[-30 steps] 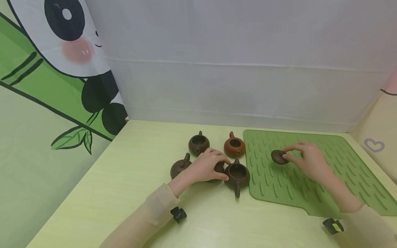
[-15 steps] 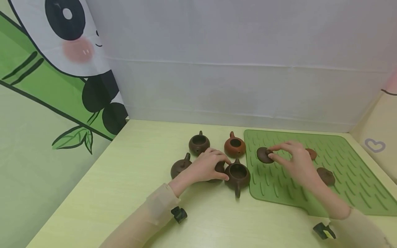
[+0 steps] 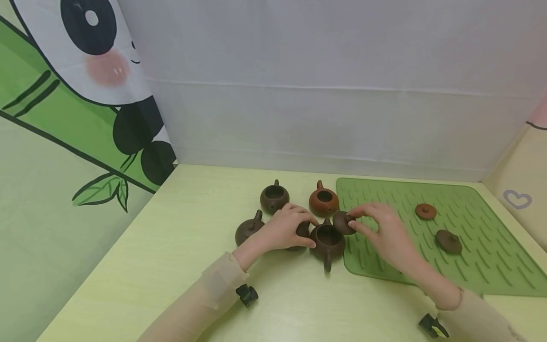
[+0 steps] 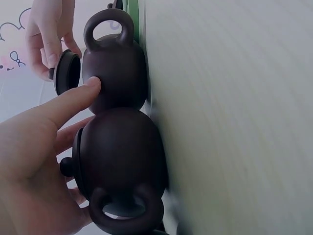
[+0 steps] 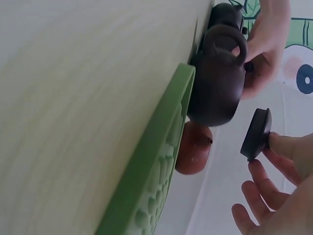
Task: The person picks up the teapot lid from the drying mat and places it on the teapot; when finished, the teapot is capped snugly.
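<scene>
My right hand [image 3: 391,235] pinches a dark brown teapot lid [image 3: 342,222] by its knob, just right of an open dark teapot [image 3: 328,247]. In the right wrist view the lid hangs tilted, its underside turned toward the teapot. My left hand [image 3: 279,229] reaches over a lidded dark teapot [image 4: 122,152] and holds the open teapot's left side between thumb and index finger. The left wrist view shows the thumb on that teapot's body, with the other fingers mostly hidden behind the lidded teapot.
Another lidded dark teapot [image 3: 247,232] sits left of my left hand. Behind stand a lidless brown teapot [image 3: 274,199] and a lidless reddish teapot [image 3: 323,202]. On the green mat [image 3: 384,190] lie a reddish lid [image 3: 425,211] and a dark lid [image 3: 448,241].
My right hand has carried the dark lid left from over the green mat to beside the open teapot, uncovering the two lids on the mat. The left hand has stayed put.
</scene>
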A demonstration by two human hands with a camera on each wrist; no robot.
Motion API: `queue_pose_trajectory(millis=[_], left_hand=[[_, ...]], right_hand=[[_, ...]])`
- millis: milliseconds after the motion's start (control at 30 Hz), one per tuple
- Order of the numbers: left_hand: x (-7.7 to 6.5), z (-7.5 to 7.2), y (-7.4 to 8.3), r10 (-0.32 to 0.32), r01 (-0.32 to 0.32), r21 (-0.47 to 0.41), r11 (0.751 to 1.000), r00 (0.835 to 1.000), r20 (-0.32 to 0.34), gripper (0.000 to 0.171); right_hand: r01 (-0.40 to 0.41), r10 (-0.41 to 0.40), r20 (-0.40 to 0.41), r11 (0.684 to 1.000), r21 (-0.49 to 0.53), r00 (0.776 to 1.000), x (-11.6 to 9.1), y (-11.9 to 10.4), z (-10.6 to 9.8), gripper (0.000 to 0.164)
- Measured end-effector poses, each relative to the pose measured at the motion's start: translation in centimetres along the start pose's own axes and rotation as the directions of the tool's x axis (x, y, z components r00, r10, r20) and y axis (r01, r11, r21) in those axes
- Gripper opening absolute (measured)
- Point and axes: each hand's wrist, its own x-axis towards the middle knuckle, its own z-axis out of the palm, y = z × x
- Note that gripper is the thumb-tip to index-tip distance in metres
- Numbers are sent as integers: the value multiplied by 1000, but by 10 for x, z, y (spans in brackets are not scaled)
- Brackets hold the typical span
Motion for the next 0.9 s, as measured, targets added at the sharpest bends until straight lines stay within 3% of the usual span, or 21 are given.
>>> queue_pose_trajectory(millis=[267,900], left_hand=[[0,0,1,-2,2,-12,1000,1000,0,45],[1,1,-2,-1,0,-16,1000,1000,-5,45]], right_hand=[[-39,37,72,999,34,997,-2,-10,13,19],[-65,63,131,998,9,989,-1,-19,23,14]])
